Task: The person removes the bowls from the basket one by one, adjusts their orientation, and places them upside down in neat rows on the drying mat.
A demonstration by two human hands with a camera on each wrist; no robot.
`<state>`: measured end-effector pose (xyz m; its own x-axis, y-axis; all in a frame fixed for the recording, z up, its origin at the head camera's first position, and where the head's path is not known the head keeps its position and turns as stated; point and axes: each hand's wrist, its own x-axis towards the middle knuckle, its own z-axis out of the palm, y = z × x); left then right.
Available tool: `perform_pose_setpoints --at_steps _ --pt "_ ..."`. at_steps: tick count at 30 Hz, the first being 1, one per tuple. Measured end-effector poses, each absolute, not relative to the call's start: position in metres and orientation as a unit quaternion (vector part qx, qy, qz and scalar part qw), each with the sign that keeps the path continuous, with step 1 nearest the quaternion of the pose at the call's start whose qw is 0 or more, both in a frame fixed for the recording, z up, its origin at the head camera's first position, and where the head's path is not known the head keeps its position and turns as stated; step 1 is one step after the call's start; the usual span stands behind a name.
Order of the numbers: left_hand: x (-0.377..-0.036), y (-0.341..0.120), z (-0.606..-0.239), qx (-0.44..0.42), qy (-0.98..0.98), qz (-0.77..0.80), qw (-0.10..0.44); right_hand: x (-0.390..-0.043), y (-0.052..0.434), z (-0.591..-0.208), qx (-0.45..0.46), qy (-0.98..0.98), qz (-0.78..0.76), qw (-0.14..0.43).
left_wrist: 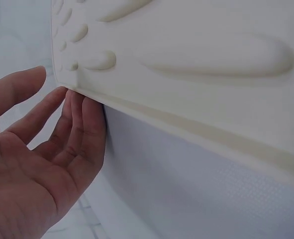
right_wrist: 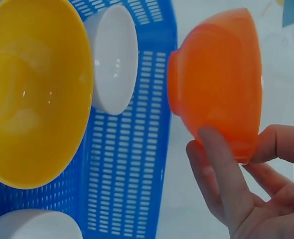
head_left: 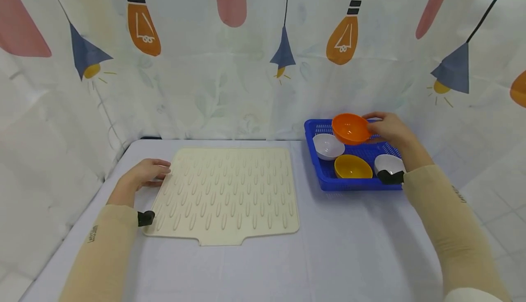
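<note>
My right hand (head_left: 388, 130) pinches the rim of an orange bowl (head_left: 350, 128), its mouth tilted toward me in the head view. The bowl is held over the back of a blue plastic basket (head_left: 353, 184); fingers lie along its outer side in the right wrist view. Below it in the basket sit a yellow bowl (head_left: 353, 167), a white bowl (head_left: 328, 147) on the left and another white bowl (head_left: 388, 162) on the right. At the left edge of a cream drying mat (head_left: 222, 240), my left hand (head_left: 145, 172) touches the underside with its fingertips, thumb held apart.
The mat, covered in raised ridges with a spout at the front, lies on a table with a white cloth (head_left: 263, 274). A curtain (head_left: 246, 87) printed with lamps hangs right behind the table. The basket stands at the table's back right.
</note>
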<state>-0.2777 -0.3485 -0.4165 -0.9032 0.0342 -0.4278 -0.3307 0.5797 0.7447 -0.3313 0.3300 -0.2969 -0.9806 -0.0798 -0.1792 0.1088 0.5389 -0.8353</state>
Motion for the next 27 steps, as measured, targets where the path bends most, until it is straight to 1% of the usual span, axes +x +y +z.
perform_pose_setpoints --at_steps 8,21,27 --pt "-0.279 -0.347 -0.416 -0.088 0.87 0.441 0.203 -0.323 0.313 -0.294 -0.015 0.855 -0.508 0.099" --pt "-0.275 -0.343 -0.414 -0.086 0.867 0.445 0.206 -0.307 0.282 -0.292 -0.022 0.844 -0.525 0.108" --pt "-0.274 -0.34 -0.412 -0.084 0.871 0.439 0.205 -0.297 0.265 -0.291 -0.032 0.831 -0.54 0.132"
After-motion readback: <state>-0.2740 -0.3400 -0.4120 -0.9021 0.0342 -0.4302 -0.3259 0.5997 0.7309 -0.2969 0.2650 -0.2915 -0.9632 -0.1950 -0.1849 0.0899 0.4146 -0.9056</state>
